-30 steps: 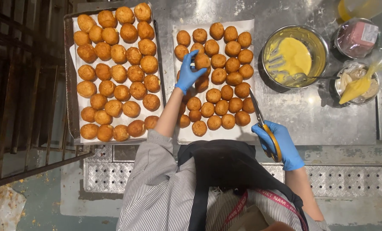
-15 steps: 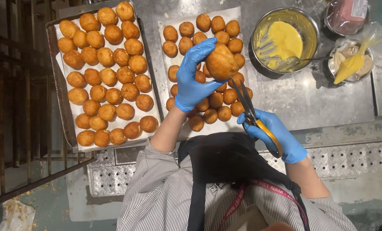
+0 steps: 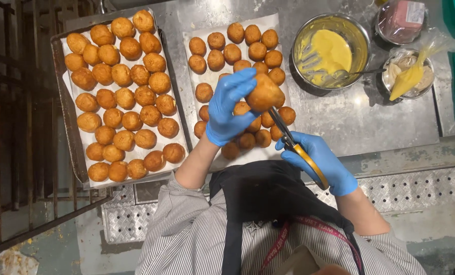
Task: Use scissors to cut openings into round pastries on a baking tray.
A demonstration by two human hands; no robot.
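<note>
Far left, metal tray point(image 3: 59, 102) w/ paper liner is sitting full of golden fried buns. Next to it, a 2nd paper sheet point(image 3: 199, 76) is carrying more buns, partly hidden by the hands. Left hand point(image 3: 227, 109), blue glove, is hovering above that sheet, fingers point(image 3: 242, 84) curling round one bun point(image 3: 264, 93) & gripping it from its left side, thumb underneath. Scissors point(image 3: 293, 147) are touching the bun's lower right edge; right hand point(image 3: 321, 163), also gloved, is clenching the yellow handles. Further right: steel bowl point(image 3: 359, 35) w/ yellow batter & whisk, then a piping bag point(image 3: 410, 76) resting in a small bowl.
</note>
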